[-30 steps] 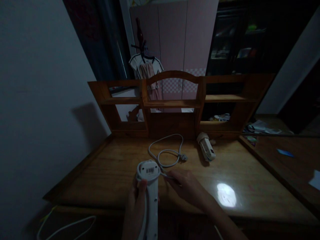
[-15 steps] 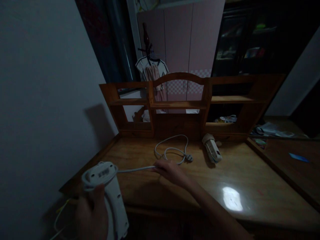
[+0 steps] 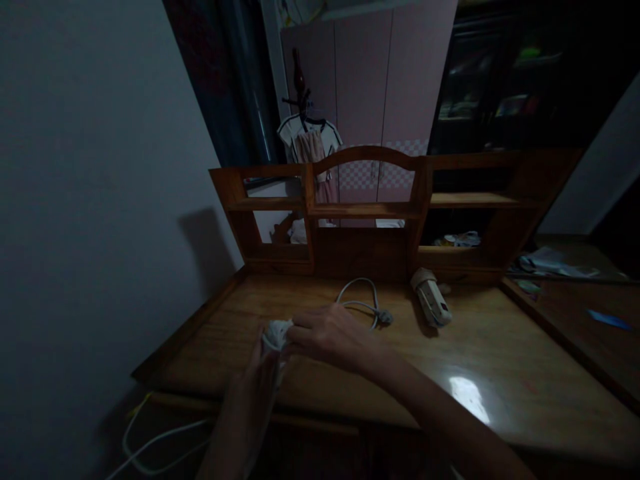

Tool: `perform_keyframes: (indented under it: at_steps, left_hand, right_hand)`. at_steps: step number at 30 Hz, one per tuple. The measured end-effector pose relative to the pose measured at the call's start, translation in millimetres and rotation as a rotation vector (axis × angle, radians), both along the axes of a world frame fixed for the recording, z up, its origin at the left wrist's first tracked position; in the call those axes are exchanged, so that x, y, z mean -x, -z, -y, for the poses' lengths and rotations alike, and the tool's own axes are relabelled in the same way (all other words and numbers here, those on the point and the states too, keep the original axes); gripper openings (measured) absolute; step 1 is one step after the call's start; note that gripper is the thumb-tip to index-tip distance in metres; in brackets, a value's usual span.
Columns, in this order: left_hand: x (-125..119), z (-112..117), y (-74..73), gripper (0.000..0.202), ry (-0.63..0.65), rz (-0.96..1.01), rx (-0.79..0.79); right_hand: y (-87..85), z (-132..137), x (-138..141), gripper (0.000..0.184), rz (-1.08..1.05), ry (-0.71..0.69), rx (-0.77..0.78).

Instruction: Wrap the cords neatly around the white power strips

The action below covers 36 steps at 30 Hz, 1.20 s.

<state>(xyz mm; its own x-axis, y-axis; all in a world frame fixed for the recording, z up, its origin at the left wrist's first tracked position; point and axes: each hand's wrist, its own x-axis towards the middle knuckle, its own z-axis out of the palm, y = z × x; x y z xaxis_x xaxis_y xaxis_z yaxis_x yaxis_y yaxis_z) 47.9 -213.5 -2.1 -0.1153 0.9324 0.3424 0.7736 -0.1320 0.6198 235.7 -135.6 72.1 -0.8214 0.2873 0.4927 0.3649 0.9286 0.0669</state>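
My left hand [image 3: 250, 393] is wrapped around a white power strip [image 3: 276, 332], held on edge above the desk's front left part; most of it is hidden behind my fingers. My right hand [image 3: 327, 337] is closed at the strip's far end, pinching the power cord there, though the fingers hide the exact grip. Behind that hand, the loose grey-white cord [image 3: 367, 281] curls over the desk to its plug [image 3: 385, 317].
A second power strip [image 3: 434, 303] lies at the desk's back right, cord bunched at its end. A wooden shelf unit [image 3: 363, 250] borders the wooden desk [image 3: 500, 347] at the back. White cable [image 3: 165, 440] hangs off the front left. A wall [image 3: 100, 200] rises on the left.
My left hand has turned the power strip and brought it right and away from me. My right hand has met its end, and the cord loop on the desk is smaller.
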Motion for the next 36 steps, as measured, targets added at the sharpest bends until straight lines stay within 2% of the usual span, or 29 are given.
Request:
perform_keyframes:
  at_steps: [4,6,8,10,14,17,21,25,27,30,33,36]
  left_hand:
    - [-16.5,3.2,13.5,0.051,0.289,0.17,0.188]
    - [-27.1,7.0,17.5,0.05,0.343,0.196,0.319]
    - [-38.0,14.2,19.3,0.039,0.326,0.153,0.386]
    - [-47.1,24.6,19.1,0.03,0.302,0.105,0.381]
    - [-56.6,44.3,10.5,0.044,0.176,0.107,0.303]
    - [-59.1,47.5,-3.3,0.056,0.097,0.226,0.133]
    - [-64.4,38.6,-19.9,0.055,0.004,0.423,-0.025]
    - [-68.4,23.2,-22.8,0.052,-0.136,0.662,-0.009]
    - [-66.2,12.7,-20.0,0.051,-0.162,0.828,0.066]
    - [-59.9,-3.7,-12.2,0.058,-0.097,1.021,0.208]
    - [-55.5,-14.7,0.1,0.058,-0.117,1.077,0.264]
    - [-53.6,-17.8,14.8,0.057,-0.101,1.102,0.276]
  right_hand:
    - [-19.6,-5.6,-18.5,0.024,-0.012,-0.04,0.255]
    - [-25.2,-6.7,-24.0,0.024,0.01,-0.062,0.355]
    - [-27.4,-10.5,-27.6,0.025,0.033,-0.095,0.47]
    - [-26.3,-18.3,-30.6,0.028,0.028,-0.164,0.643]
    - [-13.3,-39.3,-37.6,0.034,-0.049,-0.33,1.059]
    - [6.7,-50.0,-41.9,0.035,-0.117,-0.373,1.205]
    - [34.4,-51.0,-43.4,0.038,-0.272,-0.296,1.175]
    - [42.4,-36.5,-42.7,0.045,-0.317,-0.215,1.081]
    - [41.1,-24.3,-42.9,0.044,-0.33,-0.12,0.969]
    - [42.2,-4.7,-43.6,0.041,-0.339,0.089,0.714]
    - [51.8,8.9,-42.8,0.039,-0.283,0.224,0.533]
    - [64.3,12.9,-40.5,0.037,-0.226,0.278,0.393]
